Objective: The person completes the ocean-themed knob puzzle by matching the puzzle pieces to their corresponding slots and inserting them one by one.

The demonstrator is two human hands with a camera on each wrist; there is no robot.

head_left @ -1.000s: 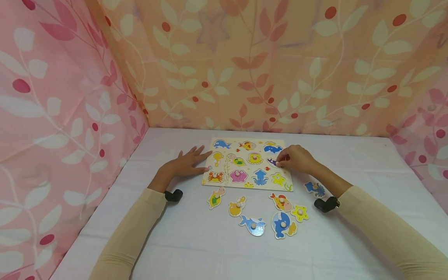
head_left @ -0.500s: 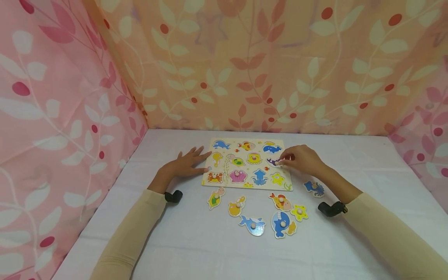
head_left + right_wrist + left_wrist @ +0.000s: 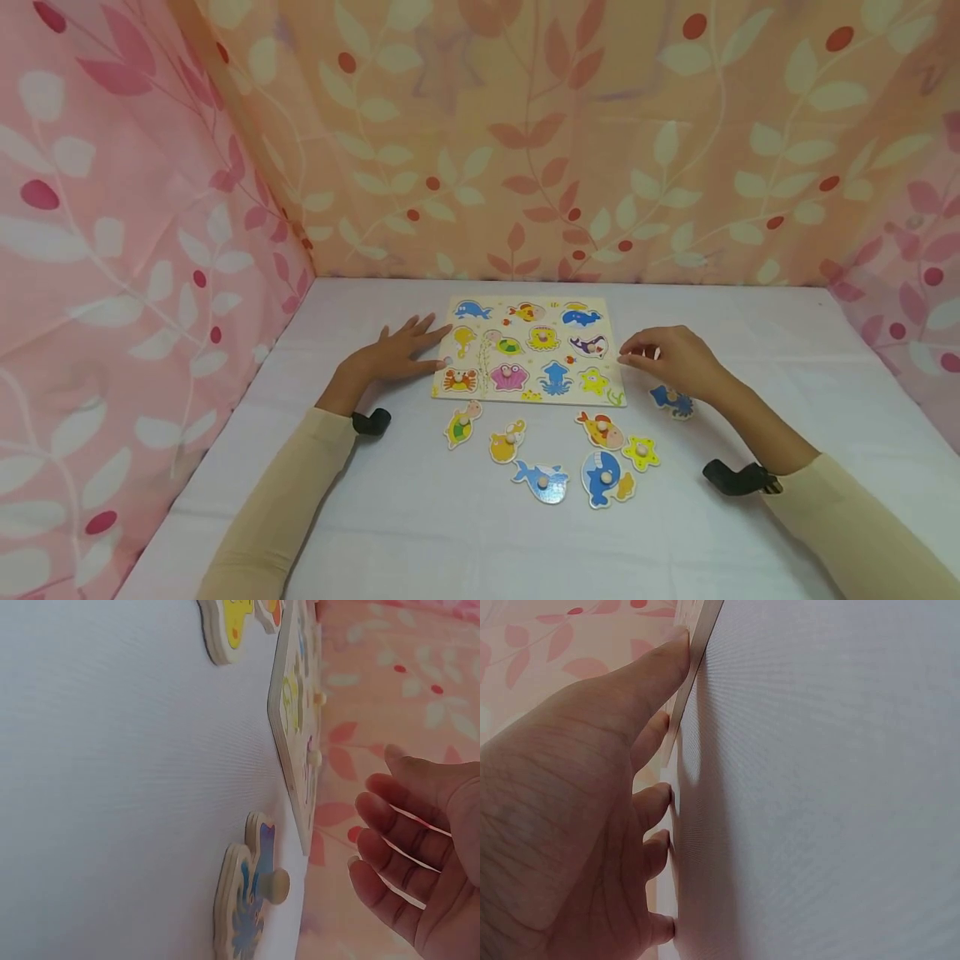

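A wooden peg puzzle board (image 3: 540, 360) with sea-animal shapes lies flat on the table. My left hand (image 3: 401, 350) is spread at its left edge, thumb and a finger touching the border; in the left wrist view the thumb (image 3: 656, 675) lies against the board's edge. The purple dolphin-like piece (image 3: 588, 346) sits in the right-hand recess of the middle row. Just off the board's right edge hovers my right hand (image 3: 675, 358), fingers loosely bent and holding nothing. The blue squid piece (image 3: 247, 907) lies on the cloth below that hand.
In front of the board lie several loose knobbed pieces: a turtle (image 3: 462, 425), a seahorse (image 3: 508, 442), a light-blue whale (image 3: 551, 485), a dark-blue whale (image 3: 600, 471), a fish (image 3: 603, 431) and a starfish (image 3: 642, 452). Floral curtains (image 3: 525, 142) border the white table.
My right hand has let go of the purple dolphin-like piece and drawn back to the right, off the board. The left hand stays at the board's edge.
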